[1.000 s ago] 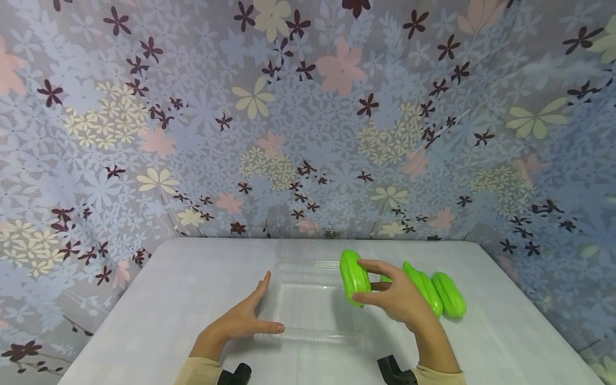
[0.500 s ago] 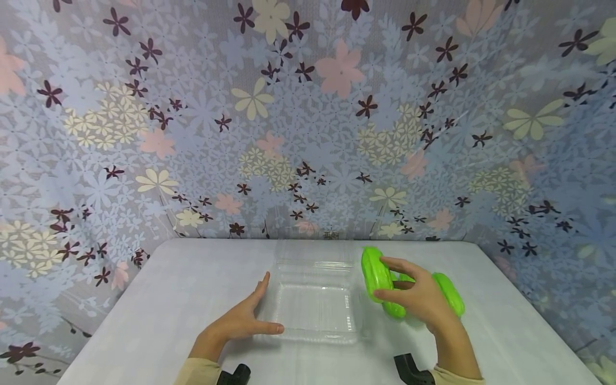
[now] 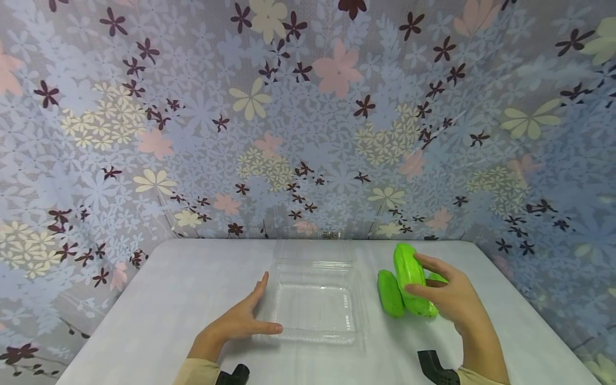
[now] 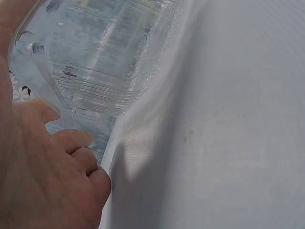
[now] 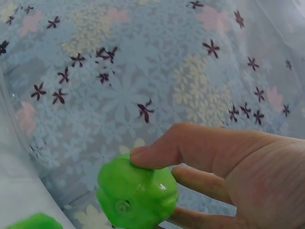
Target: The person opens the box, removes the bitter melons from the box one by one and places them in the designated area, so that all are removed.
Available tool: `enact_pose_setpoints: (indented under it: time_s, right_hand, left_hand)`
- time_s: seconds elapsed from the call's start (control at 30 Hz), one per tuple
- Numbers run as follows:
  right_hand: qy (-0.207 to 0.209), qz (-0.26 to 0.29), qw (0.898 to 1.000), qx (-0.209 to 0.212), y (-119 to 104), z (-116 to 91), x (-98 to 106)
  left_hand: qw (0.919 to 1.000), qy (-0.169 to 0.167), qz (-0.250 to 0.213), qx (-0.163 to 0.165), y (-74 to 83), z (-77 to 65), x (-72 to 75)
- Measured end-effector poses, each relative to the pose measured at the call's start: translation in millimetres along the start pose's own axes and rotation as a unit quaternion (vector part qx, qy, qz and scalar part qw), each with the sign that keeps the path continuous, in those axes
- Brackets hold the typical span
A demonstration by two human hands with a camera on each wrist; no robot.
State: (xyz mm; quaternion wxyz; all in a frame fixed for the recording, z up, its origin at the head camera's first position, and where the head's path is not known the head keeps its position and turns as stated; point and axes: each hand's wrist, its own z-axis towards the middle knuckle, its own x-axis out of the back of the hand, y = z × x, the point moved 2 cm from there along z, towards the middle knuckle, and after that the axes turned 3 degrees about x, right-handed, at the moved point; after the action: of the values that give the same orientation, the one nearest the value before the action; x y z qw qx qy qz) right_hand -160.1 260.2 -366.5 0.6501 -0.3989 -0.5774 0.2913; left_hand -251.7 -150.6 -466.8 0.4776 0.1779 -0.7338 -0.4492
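Note:
My right hand point(image 3: 449, 291) holds a bright green, ridged, cucumber-like toy point(image 3: 408, 264) between thumb and fingers, tilted upright above others of its kind. In the right wrist view, the lobed end of the held toy point(image 5: 136, 195) faces the camera, with the thumb along its top. A darker-looking green toy point(image 3: 391, 294) lies just left of it, and more green shows behind and below the hand. My left hand point(image 3: 238, 321) spreads thumb and index finger around the left front corner of a clear plastic box point(image 3: 315, 337). In the left wrist view, the left hand point(image 4: 52, 167) lies close against the box wall point(image 4: 90, 86).
The box stands on a white table point(image 3: 192, 267), with a transparent flap rising at its back. A floral curtain point(image 3: 308, 133) hangs behind the table and along both sides. Black camera mounts sit on both wrists.
My right hand has moved right, carrying the green toy away from the box's right edge to over the other green toys. My left hand stays at the box.

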Motion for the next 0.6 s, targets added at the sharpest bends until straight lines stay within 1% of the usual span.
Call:
enact_pose_setpoints:
  time_s: [0.13, 0.23, 0.33, 0.43, 0.6]
  right_hand:
    - [0.019, -0.007, 1.000, -0.021, 9, 1, 11]
    - [0.037, 0.007, 0.999, -0.035, 16, 2, 17]
    - [0.061, 0.027, 0.996, -0.059, 24, 3, 23]
    - [0.091, 0.046, 0.991, -0.089, 31, 5, 28]
    - [0.149, 0.069, 0.978, -0.131, 43, 7, 32]
  left_hand:
    - [1.0000, -0.001, -0.001, 0.004, 0.3, -0.3, 0.1]
    - [1.0000, -0.002, -0.002, 0.003, -0.1, -0.4, 0.5]
    - [1.0000, -0.002, -0.002, 0.003, -0.7, -0.1, 0.5]
    - [1.0000, -0.002, -0.001, 0.003, -1.3, 0.3, 0.2]
    - [1.0000, -0.005, -0.003, 0.002, -2.2, 0.7, 0.0]
